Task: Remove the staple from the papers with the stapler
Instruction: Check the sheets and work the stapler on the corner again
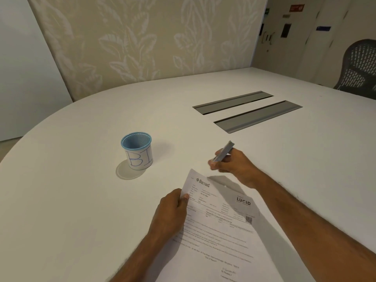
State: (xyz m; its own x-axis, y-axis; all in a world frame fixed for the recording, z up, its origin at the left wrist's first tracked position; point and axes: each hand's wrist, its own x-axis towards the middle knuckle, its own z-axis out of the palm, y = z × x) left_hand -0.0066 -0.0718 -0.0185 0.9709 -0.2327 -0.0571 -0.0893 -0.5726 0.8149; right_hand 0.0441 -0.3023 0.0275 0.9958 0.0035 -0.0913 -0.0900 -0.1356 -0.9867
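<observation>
Printed white papers (219, 226) lie slanted on the white table (81, 180), their top left corner lifted. My left hand (173, 210) pinches the papers' left edge near the top, thumb on the sheet. My right hand (232, 163) hovers just beyond the top corner, closed around a small grey stapler (224, 150) that points up and to the right. The staple itself is too small to make out.
A blue mesh cup (137, 150) with a white label marked "BI" stands to the left of the papers. Two grey cable slots (246, 110) are set into the table farther back. A black mesh chair (360, 66) sits at the far right.
</observation>
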